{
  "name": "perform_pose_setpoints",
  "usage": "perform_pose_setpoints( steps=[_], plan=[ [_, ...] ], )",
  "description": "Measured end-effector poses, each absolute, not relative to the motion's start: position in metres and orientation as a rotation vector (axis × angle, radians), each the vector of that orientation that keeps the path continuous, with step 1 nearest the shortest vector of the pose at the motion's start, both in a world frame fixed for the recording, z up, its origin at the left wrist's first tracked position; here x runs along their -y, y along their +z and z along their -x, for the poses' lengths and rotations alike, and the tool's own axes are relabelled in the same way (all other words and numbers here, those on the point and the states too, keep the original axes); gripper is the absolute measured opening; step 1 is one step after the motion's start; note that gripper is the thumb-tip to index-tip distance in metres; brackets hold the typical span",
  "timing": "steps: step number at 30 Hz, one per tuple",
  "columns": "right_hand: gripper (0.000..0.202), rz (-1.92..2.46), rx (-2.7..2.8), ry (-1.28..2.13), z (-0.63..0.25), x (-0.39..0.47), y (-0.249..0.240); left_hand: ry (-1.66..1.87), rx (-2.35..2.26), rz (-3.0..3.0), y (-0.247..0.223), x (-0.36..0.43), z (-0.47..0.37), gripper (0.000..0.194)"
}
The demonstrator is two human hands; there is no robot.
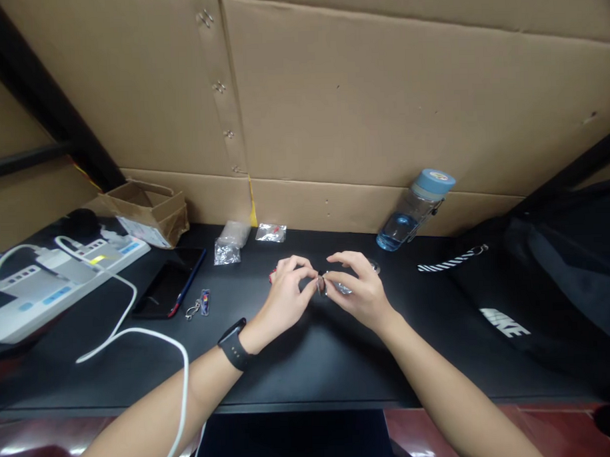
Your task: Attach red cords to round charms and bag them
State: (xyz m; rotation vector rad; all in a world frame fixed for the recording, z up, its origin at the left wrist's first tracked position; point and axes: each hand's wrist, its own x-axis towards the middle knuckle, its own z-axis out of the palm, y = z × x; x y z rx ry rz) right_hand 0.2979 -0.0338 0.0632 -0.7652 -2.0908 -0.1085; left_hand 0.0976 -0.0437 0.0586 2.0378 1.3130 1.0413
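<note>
Your left hand [286, 297] and right hand [363, 294] pinch one small shiny thing [321, 284].
The fingers of both hands are closed on its two sides, probably for fine control; what it is exactly, I cannot tell. It is above the table [310, 385], to the left of the bottle [409, 215] and nearer to you, perhaps because there your wrists have free space.

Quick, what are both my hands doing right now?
Left hand: closed, pinching a small object.
Right hand: closed, fingertips on the same object.
</note>
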Motion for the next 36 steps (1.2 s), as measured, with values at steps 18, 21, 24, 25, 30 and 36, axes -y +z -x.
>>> perform_pose_setpoints(
  steps=[18, 21, 24, 25, 30, 36],
  plan=[
    [0.038, 0.693, 2.054, 0.329, -0.298, 0.035, 0.069, 1.16, -0.948, -1.585, 0.054, 0.04, -0.102, 0.023],
    [0.036, 0.736, 2.025, 0.343, -0.295, 0.036, 0.068, 1.176, -0.934, -1.562, 0.054, 0.04, -0.102, 0.022],
    [0.036, 0.769, 1.992, 0.367, -0.294, 0.037, 0.068, 1.234, -0.964, -1.493, 0.055, 0.04, -0.102, 0.019],
    [0.036, 0.779, 1.98, 0.376, -0.294, 0.037, 0.068, 1.249, -0.977, -1.475, 0.055, 0.04, -0.102, 0.019],
    [0.039, 0.826, 1.917, 0.444, -0.294, 0.038, 0.068, 1.227, -0.99, -1.517, 0.059, 0.04, -0.099, 0.023],
    [0.055, 0.806, 1.809, 0.686, -0.297, 0.038, 0.064, 1.225, -0.989, -1.654, 0.06, 0.037, -0.09, 0.022]
  ],
)
